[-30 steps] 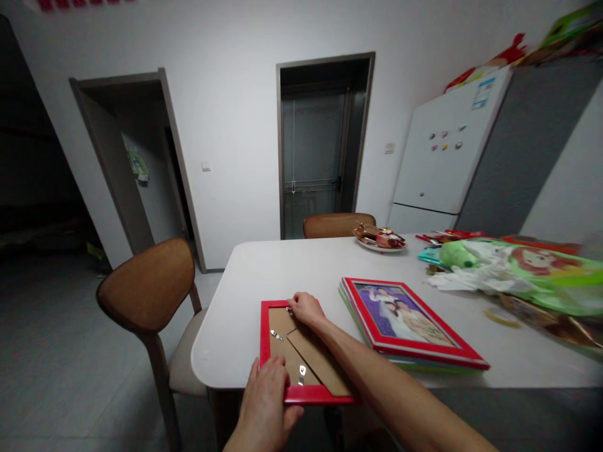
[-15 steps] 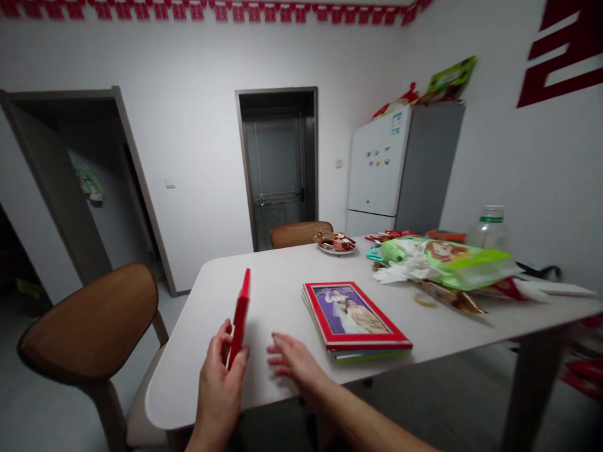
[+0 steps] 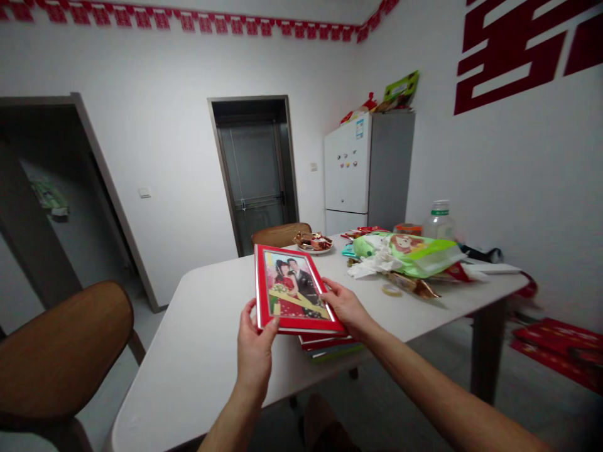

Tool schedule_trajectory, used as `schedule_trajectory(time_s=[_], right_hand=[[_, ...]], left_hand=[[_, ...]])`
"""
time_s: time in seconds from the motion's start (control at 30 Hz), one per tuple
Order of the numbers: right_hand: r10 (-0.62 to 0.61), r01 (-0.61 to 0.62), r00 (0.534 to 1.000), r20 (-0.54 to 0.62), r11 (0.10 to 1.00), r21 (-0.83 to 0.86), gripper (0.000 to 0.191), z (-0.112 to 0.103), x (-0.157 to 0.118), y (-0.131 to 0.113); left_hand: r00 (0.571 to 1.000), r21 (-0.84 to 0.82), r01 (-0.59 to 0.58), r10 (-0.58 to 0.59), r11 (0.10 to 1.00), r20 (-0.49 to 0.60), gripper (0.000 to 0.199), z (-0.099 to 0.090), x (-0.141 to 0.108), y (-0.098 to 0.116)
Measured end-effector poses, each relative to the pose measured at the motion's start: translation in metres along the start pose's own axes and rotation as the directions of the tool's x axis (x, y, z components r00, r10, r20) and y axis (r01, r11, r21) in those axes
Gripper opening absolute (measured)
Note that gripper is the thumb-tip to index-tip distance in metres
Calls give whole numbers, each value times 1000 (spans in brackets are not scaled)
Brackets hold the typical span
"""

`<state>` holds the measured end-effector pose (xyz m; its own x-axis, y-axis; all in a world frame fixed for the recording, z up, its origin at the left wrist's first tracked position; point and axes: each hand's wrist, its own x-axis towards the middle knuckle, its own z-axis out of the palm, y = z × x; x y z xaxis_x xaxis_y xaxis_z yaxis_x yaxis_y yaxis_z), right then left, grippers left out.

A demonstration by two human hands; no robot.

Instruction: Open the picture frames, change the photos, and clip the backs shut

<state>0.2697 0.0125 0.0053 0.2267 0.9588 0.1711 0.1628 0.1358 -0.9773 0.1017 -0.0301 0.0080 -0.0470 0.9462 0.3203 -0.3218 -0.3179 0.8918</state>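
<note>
A red-framed picture (image 3: 296,289) is held face up, tilted toward me, showing two people in wedding-style clothes. My left hand (image 3: 255,336) grips its lower left corner, thumb on the frame's front. On its right edge, my right hand (image 3: 346,306) has its fingers closed round the frame. Beneath and slightly to the right lies a stack of frames or books (image 3: 332,349) on the white table (image 3: 207,326); the held picture hides most of it, and whether the two touch is unclear.
Right of the hands lie a green snack bag (image 3: 424,254), crumpled tissue (image 3: 372,263), a tape roll (image 3: 392,290) and a clear bottle (image 3: 439,220). A plate of wrapped sweets (image 3: 315,242) sits at the back. Brown chairs (image 3: 70,345) stand left and behind.
The red frame has turned from edge-on to face up and moved right, over the stack. My right hand, open before, has taken hold of its right side. The view has swung right.
</note>
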Motion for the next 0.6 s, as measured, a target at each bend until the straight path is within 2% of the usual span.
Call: schedule_trajectory(time_s=[0.07,0.1,0.13,0.23,0.43,0.53,0.6], right_hand=[[42,-42,999,-3,994,-106,48,-26,18,6],[55,-54,998,2,984,-167,46,-36,24,11],[63,-61,998,-1,970,-235,43,-44,29,16],[79,-85,996,-33,924,-373,36,-58,38,32],[162,-155,987,-17,904,-399,40,-72,42,56],[225,-188,972,63,913,-362,37,-73,35,67],[258,-213,957,129,933,-289,35,-67,29,73]], left_hand=[[994,81,76,-82,994,72,52,7,3,-25],[991,172,94,-108,981,78,48,9,4,-38],[989,267,103,-127,958,74,46,12,5,-51],[986,410,123,-158,904,51,44,16,5,-78],[978,538,126,-195,833,73,43,13,1,-91],[968,568,149,-236,809,83,41,10,-1,-94],[965,591,171,-256,788,62,41,5,-2,-95]])
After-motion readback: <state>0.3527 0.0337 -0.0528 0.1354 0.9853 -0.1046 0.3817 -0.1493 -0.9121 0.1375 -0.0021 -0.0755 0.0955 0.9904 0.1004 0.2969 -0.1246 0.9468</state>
